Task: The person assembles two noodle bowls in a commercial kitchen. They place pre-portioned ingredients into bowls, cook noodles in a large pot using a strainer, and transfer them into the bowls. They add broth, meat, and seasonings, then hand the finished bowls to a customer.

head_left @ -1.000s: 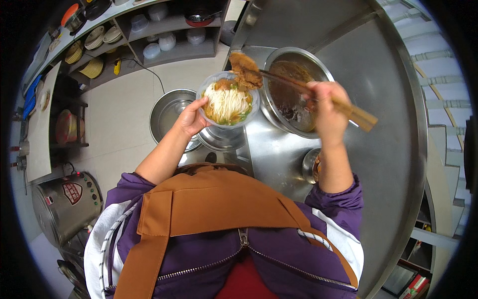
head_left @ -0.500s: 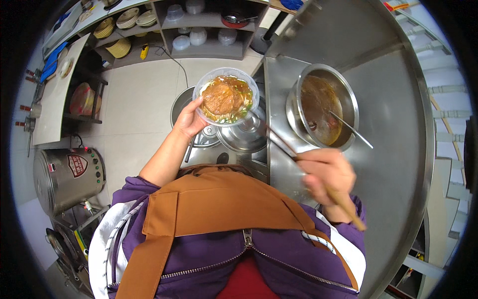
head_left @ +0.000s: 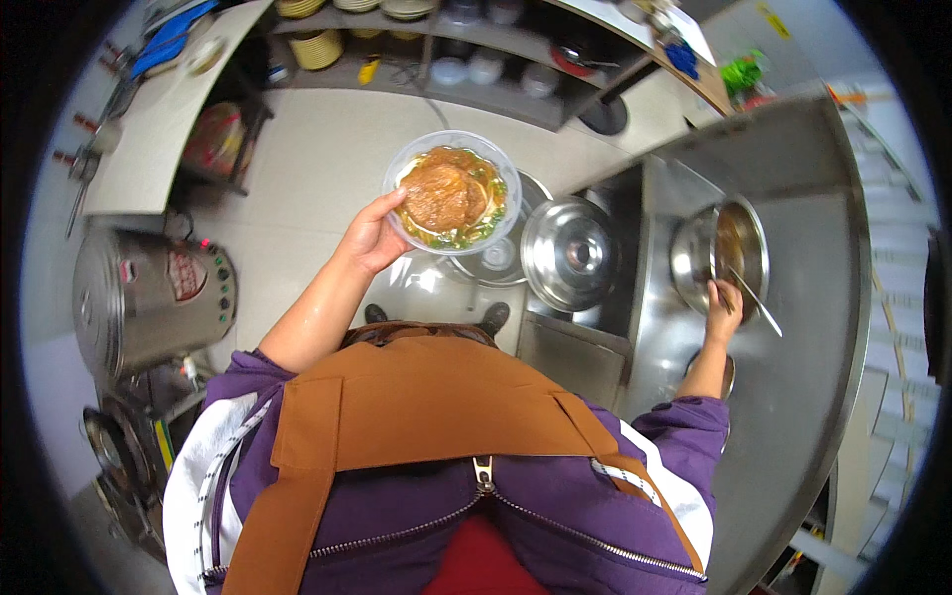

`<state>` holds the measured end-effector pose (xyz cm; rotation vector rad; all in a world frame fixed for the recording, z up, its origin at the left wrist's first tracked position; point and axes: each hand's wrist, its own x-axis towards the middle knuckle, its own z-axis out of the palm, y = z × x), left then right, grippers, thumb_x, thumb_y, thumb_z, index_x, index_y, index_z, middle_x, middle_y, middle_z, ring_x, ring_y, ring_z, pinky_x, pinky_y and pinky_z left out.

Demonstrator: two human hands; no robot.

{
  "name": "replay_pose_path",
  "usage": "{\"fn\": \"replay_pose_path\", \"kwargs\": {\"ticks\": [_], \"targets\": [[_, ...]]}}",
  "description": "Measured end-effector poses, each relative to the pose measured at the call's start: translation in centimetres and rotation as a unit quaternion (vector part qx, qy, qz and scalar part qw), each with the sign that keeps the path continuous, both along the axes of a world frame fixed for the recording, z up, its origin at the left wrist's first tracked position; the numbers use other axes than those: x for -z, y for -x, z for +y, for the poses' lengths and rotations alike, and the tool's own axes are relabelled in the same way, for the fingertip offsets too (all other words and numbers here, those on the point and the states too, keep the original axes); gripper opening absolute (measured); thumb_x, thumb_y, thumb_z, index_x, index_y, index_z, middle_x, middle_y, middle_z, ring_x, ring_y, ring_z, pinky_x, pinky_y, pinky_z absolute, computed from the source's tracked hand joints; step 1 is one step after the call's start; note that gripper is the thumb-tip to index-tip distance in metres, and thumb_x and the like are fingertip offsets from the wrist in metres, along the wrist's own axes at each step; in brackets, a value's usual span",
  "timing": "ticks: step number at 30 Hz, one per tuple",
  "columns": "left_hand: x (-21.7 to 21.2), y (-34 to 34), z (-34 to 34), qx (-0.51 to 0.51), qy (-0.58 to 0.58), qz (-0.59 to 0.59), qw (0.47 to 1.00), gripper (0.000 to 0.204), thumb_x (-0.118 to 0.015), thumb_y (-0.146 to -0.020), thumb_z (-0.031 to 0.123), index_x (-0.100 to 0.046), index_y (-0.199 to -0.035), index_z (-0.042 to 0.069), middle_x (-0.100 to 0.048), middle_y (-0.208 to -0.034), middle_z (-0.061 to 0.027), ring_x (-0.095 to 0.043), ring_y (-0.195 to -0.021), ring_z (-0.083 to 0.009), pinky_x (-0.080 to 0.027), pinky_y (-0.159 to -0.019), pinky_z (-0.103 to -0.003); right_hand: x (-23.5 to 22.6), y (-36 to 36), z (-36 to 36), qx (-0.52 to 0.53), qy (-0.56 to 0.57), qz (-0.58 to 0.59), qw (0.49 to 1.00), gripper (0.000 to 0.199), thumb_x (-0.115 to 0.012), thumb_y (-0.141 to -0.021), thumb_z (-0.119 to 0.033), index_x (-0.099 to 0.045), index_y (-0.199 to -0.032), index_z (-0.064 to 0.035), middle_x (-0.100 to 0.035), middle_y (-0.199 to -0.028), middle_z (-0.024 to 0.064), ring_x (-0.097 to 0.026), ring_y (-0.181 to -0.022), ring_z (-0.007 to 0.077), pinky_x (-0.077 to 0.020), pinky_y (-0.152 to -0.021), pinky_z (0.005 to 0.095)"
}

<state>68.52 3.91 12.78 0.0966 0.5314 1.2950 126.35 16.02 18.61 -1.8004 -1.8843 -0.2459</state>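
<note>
My left hand (head_left: 375,236) grips a clear plastic bowl (head_left: 393,220) by its rim, the thumb over the edge. Inside are noodles in broth with green bits and browned slabs of meat (head_left: 437,195) on top. Out to the right, my right hand (head_left: 726,309) is closed around long chopsticks (head_left: 714,248) at the near rim of a steel bowl (head_left: 686,260). That bowl holds brown liquid (head_left: 736,233), and a metal spoon or ladle handle (head_left: 762,305) leans out over its near right edge. The chopstick tips are hard to make out.
The steel bowl stands in a long metal counter (head_left: 798,268) with raised edges. A round steel lid (head_left: 567,253) lies left of it. At the left stands a steel boiler (head_left: 154,297) with knobs. Shelves (head_left: 516,84) with plates and plastic bowls line the back.
My right hand has moved right and forward with the chopsticks, from beside my body to the steel bowl. My left hand still holds the plastic bowl. The view has turned.
</note>
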Motion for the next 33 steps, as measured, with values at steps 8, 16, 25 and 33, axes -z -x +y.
{"fn": "replay_pose_path", "kwargs": {"ticks": [8, 16, 25, 33], "targets": [[-1.8, 12.8, -5.0, -0.067, -0.008, 0.019, 0.998, 0.053, -0.054, -0.084, 0.027, -0.036, -0.127, 0.002, -0.046, -0.125, -0.0158, -0.047, -0.113, -0.0310, -0.039, -0.093, -0.049, 1.5, 0.6, -3.7, 0.198, 0.006, -0.027, 0.980, 0.058, -0.060, -0.061, 0.002, -0.046, -0.117, 0.0050, -0.051, -0.115, 0.0231, -0.047, -0.108, 0.0377, -0.0345, -0.096, 0.0401], [-3.0, 21.6, -3.6, -0.135, -0.014, 0.001, 0.991, 0.054, -0.053, -0.084, 0.029, -0.035, -0.130, 0.008, -0.040, -0.132, -0.0139, -0.039, -0.121, -0.0316, -0.031, -0.098, -0.055, 3.5, 13.7, -8.2, 0.419, -0.217, -0.028, 0.881, 0.040, -0.062, -0.073, -0.016, -0.051, -0.109, -0.0045, -0.051, -0.102, 0.0184, -0.050, -0.091, 0.0358, -0.0398, -0.080, 0.0460], [-3.5, 30.9, 6.9, -0.174, -0.023, 0.000, 0.985, 0.053, -0.050, -0.086, 0.028, -0.033, -0.131, 0.007, -0.038, -0.134, -0.0137, -0.036, -0.123, -0.0305, -0.029, -0.100, -0.051, 1.7, 33.3, 13.5, 0.064, -0.174, 0.146, 0.972, 0.016, -0.052, -0.085, -0.012, -0.057, -0.092, 0.0015, -0.053, -0.085, 0.0131, -0.051, -0.081, 0.0252, -0.0416, -0.073, 0.0343], [-4.7, 38.0, 20.1, -0.220, -0.027, -0.018, 0.975, 0.050, -0.049, -0.087, 0.026, -0.035, -0.129, 0.003, -0.042, -0.129, -0.0148, -0.041, -0.118, -0.0292, -0.035, -0.096, -0.048, -7.0, 54.8, 38.2, -0.221, -0.101, 0.189, 0.951, 0.010, -0.055, -0.084, -0.007, -0.061, -0.085, 0.0006, -0.057, -0.080, 0.0099, -0.055, -0.075, 0.0213, -0.0433, -0.070, 0.0296]]}}
